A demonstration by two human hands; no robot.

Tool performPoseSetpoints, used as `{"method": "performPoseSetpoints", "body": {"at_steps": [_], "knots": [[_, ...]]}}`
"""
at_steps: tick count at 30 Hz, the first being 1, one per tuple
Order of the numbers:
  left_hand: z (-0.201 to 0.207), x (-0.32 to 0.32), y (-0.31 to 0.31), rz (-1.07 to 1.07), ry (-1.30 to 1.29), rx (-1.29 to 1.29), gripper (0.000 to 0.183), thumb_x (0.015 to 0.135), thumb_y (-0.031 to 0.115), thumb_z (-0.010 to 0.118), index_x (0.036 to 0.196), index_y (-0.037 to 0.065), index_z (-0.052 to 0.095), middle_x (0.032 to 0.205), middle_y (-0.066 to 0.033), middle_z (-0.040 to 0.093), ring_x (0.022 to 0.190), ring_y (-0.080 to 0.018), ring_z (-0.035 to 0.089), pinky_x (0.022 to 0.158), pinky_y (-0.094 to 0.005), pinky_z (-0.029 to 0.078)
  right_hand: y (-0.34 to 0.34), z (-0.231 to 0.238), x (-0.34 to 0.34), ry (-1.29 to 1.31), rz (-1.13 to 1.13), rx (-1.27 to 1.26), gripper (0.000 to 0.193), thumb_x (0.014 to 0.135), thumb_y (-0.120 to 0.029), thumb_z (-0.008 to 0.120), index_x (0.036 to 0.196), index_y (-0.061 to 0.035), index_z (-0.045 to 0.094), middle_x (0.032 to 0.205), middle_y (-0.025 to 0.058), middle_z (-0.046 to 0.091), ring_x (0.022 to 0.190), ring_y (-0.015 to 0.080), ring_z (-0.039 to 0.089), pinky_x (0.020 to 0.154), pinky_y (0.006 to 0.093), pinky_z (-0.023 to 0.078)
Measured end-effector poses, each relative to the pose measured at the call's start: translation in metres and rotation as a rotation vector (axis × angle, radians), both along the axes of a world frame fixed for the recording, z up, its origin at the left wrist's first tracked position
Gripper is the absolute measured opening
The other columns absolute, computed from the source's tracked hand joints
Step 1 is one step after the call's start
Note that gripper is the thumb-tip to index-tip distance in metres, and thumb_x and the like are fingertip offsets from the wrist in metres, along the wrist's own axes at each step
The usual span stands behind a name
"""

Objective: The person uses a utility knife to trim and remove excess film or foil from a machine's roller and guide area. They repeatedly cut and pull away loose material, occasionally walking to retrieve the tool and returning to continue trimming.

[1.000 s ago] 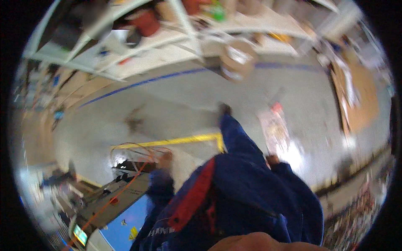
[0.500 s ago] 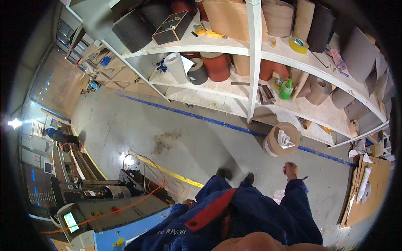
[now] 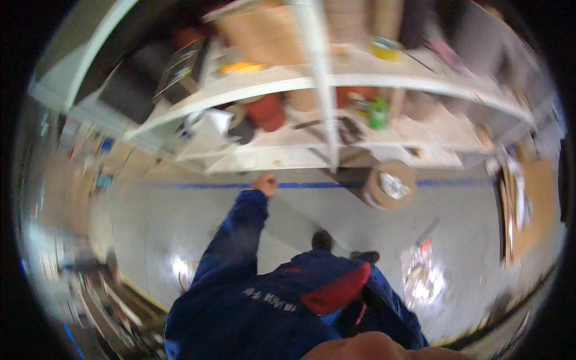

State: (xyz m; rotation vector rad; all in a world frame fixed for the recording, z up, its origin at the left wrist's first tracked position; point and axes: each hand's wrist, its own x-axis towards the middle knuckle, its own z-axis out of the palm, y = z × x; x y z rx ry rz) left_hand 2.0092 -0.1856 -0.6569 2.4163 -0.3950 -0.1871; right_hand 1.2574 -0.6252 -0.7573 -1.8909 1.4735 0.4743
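In my head view the left hand (image 3: 266, 183) reaches forward at the end of a dark blue sleeve (image 3: 231, 231), over the blue line (image 3: 318, 185) on the grey floor (image 3: 198, 210) and just short, as I see it, of the lowest board of the white shelf unit (image 3: 270, 161); its fingers look curled, but motion blur hides the detail, so I cannot tell whether it grips anything; the right hand is out of my sight, so I cannot tell its state either.

The shelf unit, the thing nearest the left hand, stretches across the far side; above the hand, on its lower level, I make out a white sheet or roll (image 3: 216, 122), a dark roll (image 3: 243, 131) and a red-brown roll (image 3: 266, 113), side by side; right of the white post (image 3: 329, 129) stands a green bottle (image 3: 378, 114); one level up lie a yellow-orange item (image 3: 241, 67), left of the post, and a yellow ring-shaped roll (image 3: 384, 49), right of it.

To the right of the hand, well apart from it, a brown drum (image 3: 378, 192) sits on the floor by the line, something white and crumpled on top; farther right I see cardboard sheets (image 3: 536, 204) leaning together.
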Motion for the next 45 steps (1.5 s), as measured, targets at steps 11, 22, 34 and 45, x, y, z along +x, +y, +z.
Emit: {"method": "performPoseSetpoints", "body": {"at_steps": [11,22,34,45], "knots": [[-0.041,-0.130,-0.271,-0.539,0.558,0.026,0.035,0.099,0.016,0.072,0.129,-0.002,0.066,0.107,-0.0094,0.075,0.094,-0.0134,0.070,0.082,-0.0295,0.058,0.009,-0.038,-0.005,-0.507,-1.237,0.184,0.024,0.094,-0.021,0.066,0.102,0.0019,0.070,0.088,0.0131,0.074,0.069,0.0236,0.069,0.058,0.0373,0.056],[0.007,-0.273,-0.566,-1.230,0.508,0.481,0.033,0.096,0.024,0.073,0.123,0.004,0.072,0.103,-0.0128,0.077,0.093,-0.0203,0.073,0.085,-0.0337,0.057,-0.047,-0.043,0.016,-0.273,-1.198,0.037,0.030,0.089,-0.027,0.069,0.100,-0.0006,0.078,0.087,0.0153,0.077,0.077,0.0257,0.074,0.072,0.0386,0.059],[-0.236,-0.335,-0.717,-1.952,0.252,0.983,0.027,0.095,0.035,0.067,0.093,0.009,0.073,0.095,-0.0189,0.074,0.088,-0.0420,0.071,0.077,-0.0537,0.056,-0.202,-0.258,0.057,-0.212,-1.069,0.185,0.032,0.089,-0.032,0.071,0.107,-0.0072,0.076,0.108,0.0167,0.077,0.102,0.0392,0.072,0.091,0.0471,0.057],[-0.288,-0.317,-0.756,-2.081,0.400,0.495,0.015,0.077,0.021,0.080,0.072,0.015,0.067,0.065,-0.0090,0.062,0.055,-0.0315,0.063,0.049,-0.0450,0.050,-0.393,-0.559,0.088,0.114,-1.020,0.129,0.042,0.090,-0.029,0.070,0.128,-0.0118,0.067,0.126,0.0169,0.067,0.118,0.0361,0.067,0.099,0.0491,0.055]]}}
